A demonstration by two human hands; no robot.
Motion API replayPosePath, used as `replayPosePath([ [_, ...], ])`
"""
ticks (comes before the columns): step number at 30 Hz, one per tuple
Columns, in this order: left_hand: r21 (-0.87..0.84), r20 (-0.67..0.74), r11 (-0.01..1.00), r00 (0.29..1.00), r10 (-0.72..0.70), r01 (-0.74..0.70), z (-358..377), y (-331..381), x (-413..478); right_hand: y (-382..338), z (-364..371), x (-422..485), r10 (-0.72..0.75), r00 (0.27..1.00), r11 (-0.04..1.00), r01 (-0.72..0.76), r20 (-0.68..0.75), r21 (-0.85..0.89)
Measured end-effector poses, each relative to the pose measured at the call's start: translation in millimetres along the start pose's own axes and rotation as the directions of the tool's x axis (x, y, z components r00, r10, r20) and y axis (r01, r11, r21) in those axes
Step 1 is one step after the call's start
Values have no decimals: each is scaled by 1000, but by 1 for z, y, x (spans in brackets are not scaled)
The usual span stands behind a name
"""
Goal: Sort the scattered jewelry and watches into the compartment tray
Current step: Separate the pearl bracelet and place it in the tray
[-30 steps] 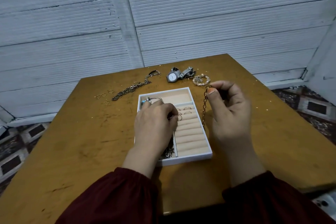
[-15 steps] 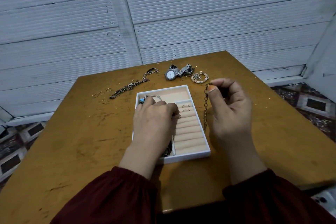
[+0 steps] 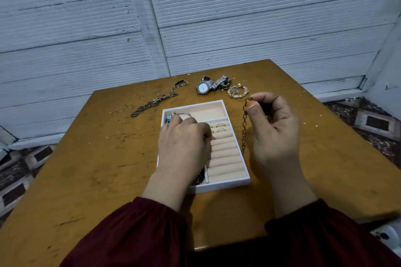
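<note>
little has moved: right hand [image 3: 275, 134] still pinches chain [image 3: 244, 124] beside tray [image 3: 225, 186].

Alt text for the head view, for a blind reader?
The right hand pinches a chain hanging beside a white tray, while the left hand reaches into the tray. A watch and bracelet lie on the table beyond.

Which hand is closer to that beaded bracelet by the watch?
Right. The right hand pinches a chain just this side of the bracelet, slightly to its right; the left hand is farther off, over the left part of the tray.
</note>
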State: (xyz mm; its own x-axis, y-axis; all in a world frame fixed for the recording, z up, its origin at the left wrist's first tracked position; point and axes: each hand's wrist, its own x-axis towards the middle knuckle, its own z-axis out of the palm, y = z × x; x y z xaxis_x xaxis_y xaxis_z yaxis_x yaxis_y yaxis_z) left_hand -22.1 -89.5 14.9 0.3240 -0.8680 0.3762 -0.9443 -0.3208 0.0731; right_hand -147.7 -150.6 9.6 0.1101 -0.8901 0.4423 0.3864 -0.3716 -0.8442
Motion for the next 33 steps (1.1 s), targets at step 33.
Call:
replayPosePath([
  [33, -104, 162, 876, 877, -452, 470, 12, -95, -52, -37, 45, -4, -85, 988, 996, 85, 129, 4],
])
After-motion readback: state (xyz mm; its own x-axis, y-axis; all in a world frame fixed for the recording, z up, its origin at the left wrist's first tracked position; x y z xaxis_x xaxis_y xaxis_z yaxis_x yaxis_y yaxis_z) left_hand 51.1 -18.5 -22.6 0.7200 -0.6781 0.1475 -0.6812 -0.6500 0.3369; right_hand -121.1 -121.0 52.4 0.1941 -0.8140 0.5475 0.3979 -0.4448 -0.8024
